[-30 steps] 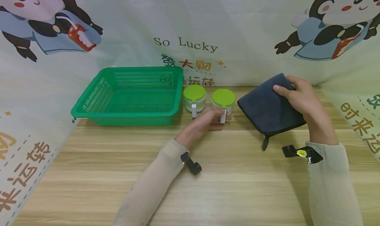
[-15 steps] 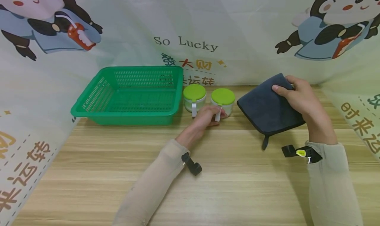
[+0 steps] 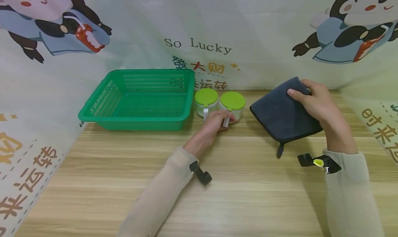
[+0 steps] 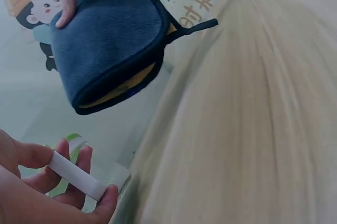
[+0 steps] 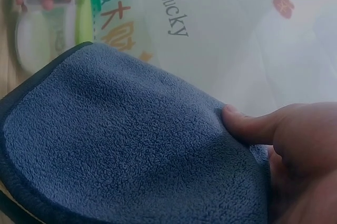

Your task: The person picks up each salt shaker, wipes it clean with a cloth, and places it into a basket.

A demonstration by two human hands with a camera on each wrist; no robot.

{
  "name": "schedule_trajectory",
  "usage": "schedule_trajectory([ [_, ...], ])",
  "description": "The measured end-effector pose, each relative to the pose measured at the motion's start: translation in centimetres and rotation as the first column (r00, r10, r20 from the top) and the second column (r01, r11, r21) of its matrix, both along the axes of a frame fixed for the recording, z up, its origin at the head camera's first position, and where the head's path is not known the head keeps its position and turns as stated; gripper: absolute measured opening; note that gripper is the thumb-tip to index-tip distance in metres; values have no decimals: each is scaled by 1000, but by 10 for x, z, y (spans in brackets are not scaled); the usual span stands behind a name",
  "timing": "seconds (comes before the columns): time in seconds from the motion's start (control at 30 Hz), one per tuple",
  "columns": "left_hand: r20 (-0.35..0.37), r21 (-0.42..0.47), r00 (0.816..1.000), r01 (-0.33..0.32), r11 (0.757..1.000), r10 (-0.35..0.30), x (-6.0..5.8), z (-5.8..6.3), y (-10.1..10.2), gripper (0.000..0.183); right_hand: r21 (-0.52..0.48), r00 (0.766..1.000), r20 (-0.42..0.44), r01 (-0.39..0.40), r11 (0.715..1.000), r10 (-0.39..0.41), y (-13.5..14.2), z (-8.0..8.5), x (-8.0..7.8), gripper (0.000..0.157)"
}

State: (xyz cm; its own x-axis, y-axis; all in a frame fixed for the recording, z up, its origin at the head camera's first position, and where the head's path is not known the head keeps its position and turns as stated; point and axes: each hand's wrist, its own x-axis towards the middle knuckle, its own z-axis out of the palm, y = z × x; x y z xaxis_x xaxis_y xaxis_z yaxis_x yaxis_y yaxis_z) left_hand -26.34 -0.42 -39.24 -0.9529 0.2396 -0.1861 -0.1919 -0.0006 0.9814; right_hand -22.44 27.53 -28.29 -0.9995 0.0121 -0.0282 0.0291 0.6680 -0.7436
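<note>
We see left hand [image 3: 214,122] with fingers curled round the white handle [image 3: 226,119] of the green-lidded mug [image 3: 232,101] nearer the cloth; mug's lower part is partly behind the fingers. Second mug [image 3: 206,97] sits just beside it, between it and the green basket [image 3: 133,123]; can't tell if the mugs touch. Right hand [image 3: 323,102] pinches the folded grey cloth [image 3: 286,114], thumb on front, other fingers mostly hidden behind. In left wrist view we lose most of the mug body

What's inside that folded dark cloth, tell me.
At the open edge of the dark cloth, a yellow inner side shows; anything deeper is covered by the folded layers.
</note>
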Motion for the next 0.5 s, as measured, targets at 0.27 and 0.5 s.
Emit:
schedule_trajectory([
  [0.27,-52,76,998,37,996,-33,9,23,-6,27,19,999,-24,-28,999,29,-3,1,3,79],
  [0.5,-150,99,987,70,993,-55,19,55,-12,29,5,995,-82,-60,998,60,-14,3,7,63],
])
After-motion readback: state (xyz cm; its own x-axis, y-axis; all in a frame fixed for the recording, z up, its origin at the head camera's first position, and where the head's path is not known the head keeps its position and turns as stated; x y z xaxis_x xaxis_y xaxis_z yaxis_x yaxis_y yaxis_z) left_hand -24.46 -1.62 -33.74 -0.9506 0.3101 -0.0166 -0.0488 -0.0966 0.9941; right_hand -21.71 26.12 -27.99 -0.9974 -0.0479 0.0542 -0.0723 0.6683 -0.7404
